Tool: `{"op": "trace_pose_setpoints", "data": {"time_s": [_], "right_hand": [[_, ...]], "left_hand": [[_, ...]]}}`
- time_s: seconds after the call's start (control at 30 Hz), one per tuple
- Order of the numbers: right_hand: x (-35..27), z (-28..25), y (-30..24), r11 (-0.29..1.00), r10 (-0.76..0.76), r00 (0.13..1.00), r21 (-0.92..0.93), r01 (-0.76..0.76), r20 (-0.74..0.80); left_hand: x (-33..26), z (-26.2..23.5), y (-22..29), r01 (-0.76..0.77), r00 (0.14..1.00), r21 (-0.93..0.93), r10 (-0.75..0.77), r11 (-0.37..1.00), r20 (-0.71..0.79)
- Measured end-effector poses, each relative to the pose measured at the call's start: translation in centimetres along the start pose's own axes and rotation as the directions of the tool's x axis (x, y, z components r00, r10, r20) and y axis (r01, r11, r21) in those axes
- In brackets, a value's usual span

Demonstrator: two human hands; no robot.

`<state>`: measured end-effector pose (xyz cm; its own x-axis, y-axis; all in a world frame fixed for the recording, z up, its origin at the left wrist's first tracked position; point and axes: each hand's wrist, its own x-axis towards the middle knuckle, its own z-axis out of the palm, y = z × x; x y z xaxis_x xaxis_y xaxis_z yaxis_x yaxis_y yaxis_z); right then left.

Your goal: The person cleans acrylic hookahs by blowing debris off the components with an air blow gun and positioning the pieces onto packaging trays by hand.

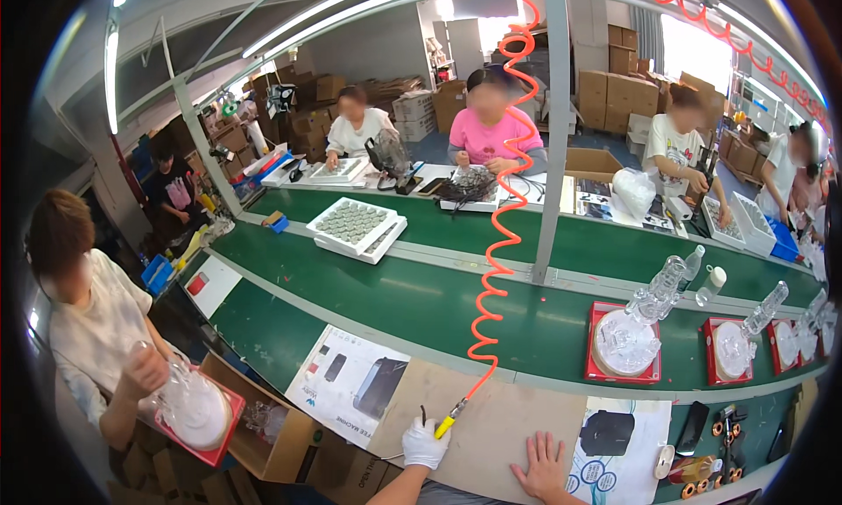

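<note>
My left hand (425, 444), in a white glove, is closed at the front edge of the bench. It grips the lower end of a yellow air gun (445, 425), which tilts up to the right toward a red coiled hose (488, 325). A thin black piece (423, 410) sticks up beside the gloved fingers; what it belongs to is hidden. Bare and spread flat, my right hand (539, 467) rests on a brown cardboard sheet (509, 408) and holds nothing.
Printed cardboard (346, 382) flanks the sheet. At right lie a black phone (693, 428) and copper-coloured parts (724, 439). Red trays (599, 378) with clear plastic parts stand on the green conveyor (421, 303), near a metal post (550, 154). A co-worker (105, 329) at left holds a similar tray above an open carton (298, 444).
</note>
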<state>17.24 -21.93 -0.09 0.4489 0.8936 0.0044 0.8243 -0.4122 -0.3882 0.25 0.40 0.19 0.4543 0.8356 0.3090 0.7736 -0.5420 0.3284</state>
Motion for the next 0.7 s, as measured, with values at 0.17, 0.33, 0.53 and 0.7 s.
{"op": "trace_pose_setpoints", "data": {"time_s": [0.17, 0.33, 0.53, 0.7], "right_hand": [[-0.1, 0.0, 0.1, 1.0, 0.002, 1.0, 0.006, -0.001, -0.017], [-0.1, -1.1, -0.6, 0.998, -0.009, 1.0, -0.061, 0.009, 0.013], [-0.2, -0.2, -0.2, 0.997, -0.004, 1.0, -0.077, 0.004, 0.0], [-0.2, -0.2, -0.2, 0.997, 0.032, 0.999, -0.069, -0.032, 0.005]], "left_hand": [[0.0, -0.3, 0.0, -0.003, 1.0, -0.011, 0.003, 1.0, -0.001], [-0.1, -0.3, 0.1, -0.015, 1.0, -0.034, 0.015, 0.999, -0.019], [-0.1, 0.5, -0.4, -0.022, 0.999, -0.043, 0.02, 0.999, -0.044], [-0.1, 0.5, -0.2, -0.029, 0.998, -0.038, 0.027, 0.999, -0.061]]}}
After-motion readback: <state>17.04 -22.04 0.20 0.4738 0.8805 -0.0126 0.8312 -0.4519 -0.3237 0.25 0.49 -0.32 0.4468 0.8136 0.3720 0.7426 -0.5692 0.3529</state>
